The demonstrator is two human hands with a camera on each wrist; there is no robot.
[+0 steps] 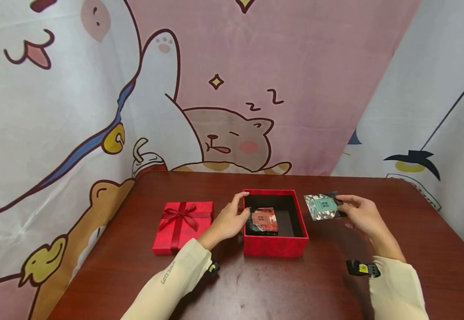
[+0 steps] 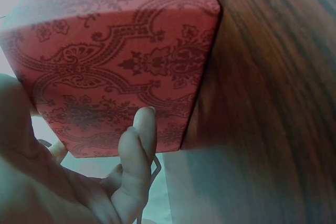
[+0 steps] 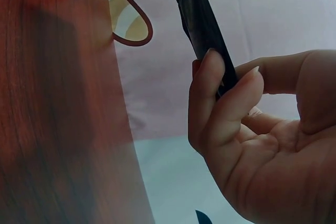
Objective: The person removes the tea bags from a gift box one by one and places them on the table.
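Observation:
An open red gift box point(image 1: 275, 246) with a dark inside stands on the table. My left hand point(image 1: 228, 221) holds its left side, thumb at the rim and index finger at the far corner; in the left wrist view, other fingers point(image 2: 144, 129) lie along the patterned outer wall. Inside the box, toward the left, lies a packet with a red floral print point(image 1: 265, 218). Right of the box, my right hand point(image 1: 361, 215) pinches a flat packet with a silvery floral print and green label point(image 1: 321, 206) by its right end. The right wrist view shows this packet's dark edge point(image 3: 202, 22), raised above the table.
To the left of the box lies a red lid point(image 1: 204, 213) with a ribbon bow point(image 1: 180, 218). The brown wooden table point(image 1: 255, 293) reaches back to a cartoon-printed cloth point(image 1: 315, 89) hanging behind it.

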